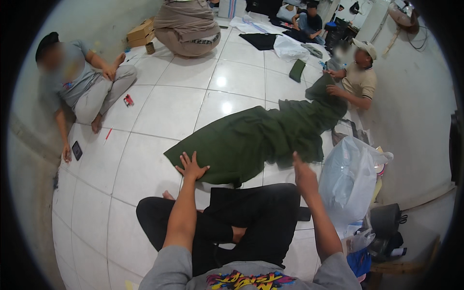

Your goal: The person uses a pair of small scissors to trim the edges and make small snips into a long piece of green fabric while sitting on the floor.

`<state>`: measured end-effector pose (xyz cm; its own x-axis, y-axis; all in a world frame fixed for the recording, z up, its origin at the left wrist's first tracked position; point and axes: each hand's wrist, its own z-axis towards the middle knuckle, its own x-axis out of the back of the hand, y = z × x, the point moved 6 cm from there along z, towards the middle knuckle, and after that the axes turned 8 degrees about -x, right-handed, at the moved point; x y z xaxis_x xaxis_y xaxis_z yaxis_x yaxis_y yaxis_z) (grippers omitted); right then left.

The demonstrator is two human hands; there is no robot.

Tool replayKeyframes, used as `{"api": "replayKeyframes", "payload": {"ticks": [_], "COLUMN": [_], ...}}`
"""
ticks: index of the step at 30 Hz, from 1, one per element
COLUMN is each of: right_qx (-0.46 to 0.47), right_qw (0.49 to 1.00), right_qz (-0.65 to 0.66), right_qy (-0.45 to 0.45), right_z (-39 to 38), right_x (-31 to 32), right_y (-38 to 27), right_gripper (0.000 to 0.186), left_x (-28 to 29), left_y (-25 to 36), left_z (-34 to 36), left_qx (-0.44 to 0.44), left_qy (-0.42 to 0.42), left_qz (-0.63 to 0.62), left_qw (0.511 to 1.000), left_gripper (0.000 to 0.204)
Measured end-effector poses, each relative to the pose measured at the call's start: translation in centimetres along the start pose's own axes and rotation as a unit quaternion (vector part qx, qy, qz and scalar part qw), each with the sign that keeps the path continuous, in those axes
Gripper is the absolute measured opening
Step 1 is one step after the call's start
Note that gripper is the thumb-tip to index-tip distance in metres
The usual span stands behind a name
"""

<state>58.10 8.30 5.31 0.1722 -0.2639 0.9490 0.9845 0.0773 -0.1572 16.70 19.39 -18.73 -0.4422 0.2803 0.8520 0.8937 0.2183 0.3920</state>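
A dark green garment (241, 140), which looks like a pair of trousers, lies stretched over the white tiles in front of me. My left hand (192, 167) rests flat on its near left end, fingers spread. Above the floor near the cloth's lower right edge is my right hand (305, 178), its index finger stretched out and nothing visible in it. The other fingers of that hand are mostly hidden. At the far right end, a co-worker's hands (336, 90) hold the gathered top of the same garment.
A white plastic bag (349, 179) bulges to my right, with a dark pot (385, 220) behind it. Leftward, a person (82, 77) sits by the wall near a phone (77, 150). A folded green cloth (297, 70), a brown cloth bundle (186, 29) and cardboard boxes (141, 33) lie farther off.
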Motion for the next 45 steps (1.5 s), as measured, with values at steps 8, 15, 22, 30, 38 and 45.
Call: {"api": "replayKeyframes", "payload": {"ticks": [8,15,22,30,38,45], "right_qx": [0.069,-0.337,-0.346,-0.261,-0.138,-0.245], "right_qw": [0.939,0.829,0.655,0.665,0.879,0.748], "right_qz": [0.169,0.174,0.391,0.691,0.178,0.380], "right_qy": [-0.292,-0.410,-0.546,0.115,-0.420,-0.486], "right_z": [-9.9,-23.4,-27.9,-4.0,-12.0,-18.2], "right_x": [4.0,9.6,9.4,5.7,2.0,9.6], "right_y": [-2.3,14.4,11.2,2.0,6.4,5.6], "right_gripper": [0.027,0.026,0.040,0.050,0.033,0.035], "left_x": [0.6,0.9,1.0,0.4,1.0,0.9], "left_y": [0.3,0.9,0.6,1.4,0.4,0.7], "left_z": [0.4,0.3,0.1,-0.2,0.6,0.3], "left_qx": [0.020,0.017,0.025,0.009,0.023,0.028], "left_qy": [-0.012,-0.015,-0.011,-0.004,-0.007,-0.029], "left_qz": [-0.012,-0.019,0.001,-0.011,-0.002,-0.004], "left_qw": [1.000,1.000,1.000,1.000,1.000,0.999], "left_gripper": [0.115,0.113,0.112,0.114,0.116,0.120]}}
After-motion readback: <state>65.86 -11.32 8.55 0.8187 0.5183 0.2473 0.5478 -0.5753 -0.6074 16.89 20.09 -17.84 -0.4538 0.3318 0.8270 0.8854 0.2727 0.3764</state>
